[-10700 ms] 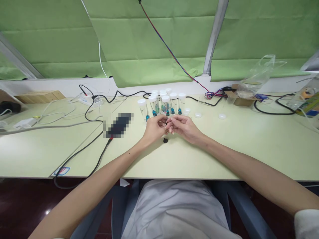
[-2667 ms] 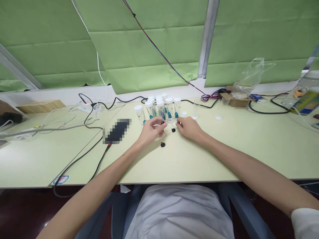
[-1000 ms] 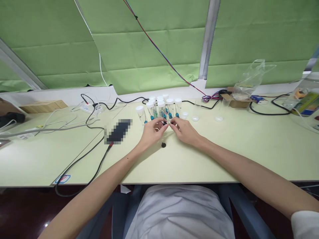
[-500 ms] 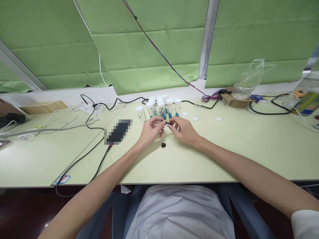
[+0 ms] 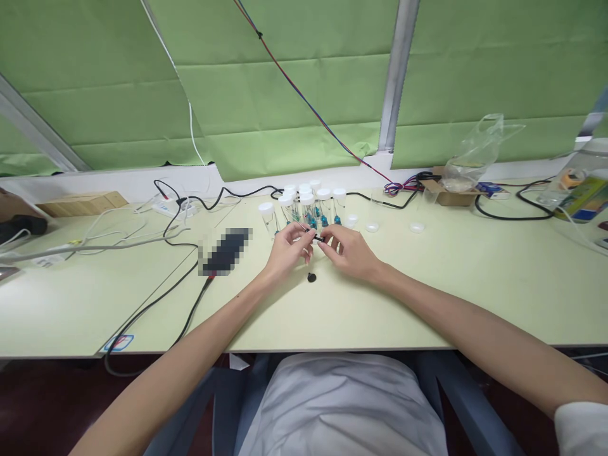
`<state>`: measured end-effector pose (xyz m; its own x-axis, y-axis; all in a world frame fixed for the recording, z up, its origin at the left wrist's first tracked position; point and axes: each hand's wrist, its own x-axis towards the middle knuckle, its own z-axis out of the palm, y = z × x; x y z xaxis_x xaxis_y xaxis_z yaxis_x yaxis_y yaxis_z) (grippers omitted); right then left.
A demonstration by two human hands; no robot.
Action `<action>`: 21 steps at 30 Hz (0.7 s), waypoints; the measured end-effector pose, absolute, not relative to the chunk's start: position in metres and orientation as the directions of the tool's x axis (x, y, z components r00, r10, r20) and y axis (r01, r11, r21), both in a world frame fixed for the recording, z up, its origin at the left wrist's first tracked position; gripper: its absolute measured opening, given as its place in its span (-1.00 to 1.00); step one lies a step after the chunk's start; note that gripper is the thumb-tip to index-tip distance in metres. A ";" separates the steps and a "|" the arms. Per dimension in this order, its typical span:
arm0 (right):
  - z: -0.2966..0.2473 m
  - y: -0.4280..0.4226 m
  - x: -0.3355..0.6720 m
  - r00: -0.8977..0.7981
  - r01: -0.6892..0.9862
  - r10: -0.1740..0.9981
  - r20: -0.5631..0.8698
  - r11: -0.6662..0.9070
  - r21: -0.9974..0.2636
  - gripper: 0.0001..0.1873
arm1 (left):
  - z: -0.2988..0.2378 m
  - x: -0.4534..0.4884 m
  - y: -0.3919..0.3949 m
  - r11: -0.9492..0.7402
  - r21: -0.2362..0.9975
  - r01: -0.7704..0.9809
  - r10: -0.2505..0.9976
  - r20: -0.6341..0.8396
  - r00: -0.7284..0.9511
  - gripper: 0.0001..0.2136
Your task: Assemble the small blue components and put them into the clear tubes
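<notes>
Between my hands, over the middle of the table, is a small thin black piece (image 5: 317,237), too small to name more exactly. My left hand (image 5: 289,247) pinches its left end between thumb and fingers. At the right end, the thumb and fingertips of my right hand (image 5: 349,250) close on it. Just below my fingers lies a small round black piece (image 5: 311,277) on the table. Right behind my hands stand several clear vials with white caps (image 5: 307,199), with teal parts and thin wires inside.
Loose white caps (image 5: 372,227) lie to the right of the vials. A dark pixelated phone-like thing (image 5: 227,251) with a black cable lies at left. Farther back are a cardboard box (image 5: 456,196) with a plastic bag, a clear jar (image 5: 586,177) and a wooden block (image 5: 80,204).
My right fingertips have shifted very slightly on the black piece, so a little more of it shows. Otherwise both hands stay in place.
</notes>
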<state>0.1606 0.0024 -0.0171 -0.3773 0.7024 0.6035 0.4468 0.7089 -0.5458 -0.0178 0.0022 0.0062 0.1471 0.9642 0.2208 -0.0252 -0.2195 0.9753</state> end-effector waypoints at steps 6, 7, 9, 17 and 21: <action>-0.018 0.003 0.160 -0.373 0.435 0.687 0.623 0.723 -0.537 -0.84 | 0.005 -0.019 0.002 -0.204 0.978 -0.043 0.965 0.208 0.161 -0.63; -0.018 0.004 0.160 -0.369 0.431 0.680 0.633 0.729 -0.531 -0.84 | 0.005 -0.019 0.002 -0.198 0.979 -0.049 0.965 0.203 0.165 -0.63; -0.020 0.006 0.160 -0.357 0.411 0.651 0.670 0.754 -0.513 -0.85 | 0.006 -0.019 0.002 -0.184 0.981 -0.067 0.967 0.192 0.170 -0.64; -0.025 0.011 0.160 -0.334 0.386 0.600 0.727 0.791 -0.475 -0.88 | 0.006 -0.020 0.004 -0.139 0.981 -0.132 0.972 0.161 0.173 -0.65; -0.025 0.011 0.160 -0.328 0.393 0.593 0.735 0.793 -0.465 -0.87 | 0.005 -0.020 0.005 -0.131 0.981 -0.145 0.973 0.156 0.172 -0.66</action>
<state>0.1597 0.0107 -0.0251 -0.3277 0.5934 0.7352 0.3932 0.7932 -0.4650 -0.0199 0.0045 0.0050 0.1721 0.9727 0.1557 -0.1455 -0.1312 0.9806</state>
